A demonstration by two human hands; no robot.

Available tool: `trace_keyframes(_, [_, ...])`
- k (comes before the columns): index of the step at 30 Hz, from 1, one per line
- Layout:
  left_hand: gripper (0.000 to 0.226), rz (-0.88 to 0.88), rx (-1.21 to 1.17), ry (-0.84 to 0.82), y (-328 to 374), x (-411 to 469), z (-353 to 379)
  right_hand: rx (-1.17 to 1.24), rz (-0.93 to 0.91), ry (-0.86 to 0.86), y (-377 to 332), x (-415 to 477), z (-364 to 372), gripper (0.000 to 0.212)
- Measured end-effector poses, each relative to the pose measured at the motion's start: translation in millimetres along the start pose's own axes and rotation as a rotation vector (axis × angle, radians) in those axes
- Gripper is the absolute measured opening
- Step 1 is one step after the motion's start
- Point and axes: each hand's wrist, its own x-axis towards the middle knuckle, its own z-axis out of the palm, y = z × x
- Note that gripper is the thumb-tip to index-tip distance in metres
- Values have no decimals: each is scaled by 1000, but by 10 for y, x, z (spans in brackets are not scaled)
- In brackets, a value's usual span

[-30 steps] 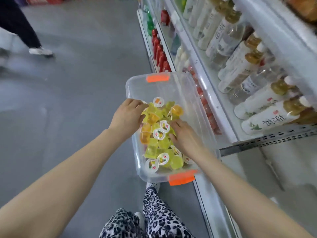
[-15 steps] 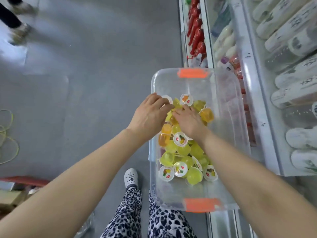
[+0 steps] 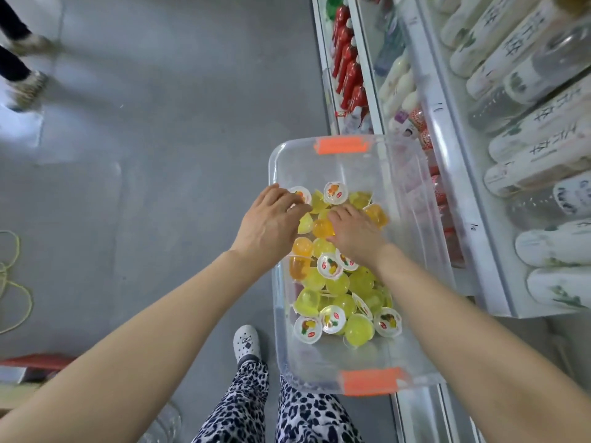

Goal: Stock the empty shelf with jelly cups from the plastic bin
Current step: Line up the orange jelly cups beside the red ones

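A clear plastic bin (image 3: pixel 274 174) with orange latches sits in front of me beside the shelving. It holds a heap of yellow and orange jelly cups (image 3: pixel 332 284), several showing white fruit-print lids. My left hand (image 3: pixel 270 223) reaches in over the left rim, its fingers bent down around cups at the far end of the heap. My right hand (image 3: pixel 356 235) lies close beside it with its fingers curled round cups under the palm. Which cups each hand grips is hidden by the hands.
White shelves (image 3: pixel 447 129) run along the right, filled with lying pale bottles (image 3: pixel 543 151) and red bottles (image 3: pixel 347 68) lower down. Grey floor lies to the left, with another person's feet (image 3: pixel 27 84) at the far left and a yellow cord (image 3: pixel 12 282).
My view has tilted down onto the bin. Both hands have slid to the far end of the heap and come close together.
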Motion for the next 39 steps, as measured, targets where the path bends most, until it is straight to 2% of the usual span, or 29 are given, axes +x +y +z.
trace_keyframes(3, [27, 9, 63, -26, -2, 17, -4, 238, 151, 20, 11, -206, -103, 43])
trace_keyframes(5, [35, 35, 113, -60, 26, 118, -4, 344, 257, 75, 28, -367, -126, 43])
trace_keyframes(7, [39, 40, 100, -147, 118, 314, -7, 368, 333, 132, 46, -514, -96, 46])
trace_keyframes(11, [51, -86, 108, -436, 315, 834, 277, 349, 478, 169, 84, -713, 81, 49])
trace_keyframes(16, [62, -51, 207, -621, 372, 1172, 864, 302, 441, 163, 135, -765, 244, 47])
trace_keyframes(20, [43, 16, 449, -620, 391, 1276, 1030, 292, 411, 131, 160, -758, 235, 52])
trace_keyframes(23, [41, 88, 591, -623, 391, 1262, 1065, 245, 410, 131, 158, -769, 288, 59])
trace_keyframes(30, [41, 203, 651, -561, 358, 1271, 966, 239, 451, 132, 82, -823, 253, 68])
trace_keyframes(33, [47, 144, 587, -501, 365, 1192, 881, 203, 469, 120, 14, -874, 212, 69])
trace_keyframes(36, [51, 9, 285, -495, 367, 1076, 735, 190, 489, 119, -73, -960, 165, 67])
trace_keyframes(39, [56, -19, 30, -450, 414, 891, 530, 273, 528, 180, -209, -1090, 80, 61])
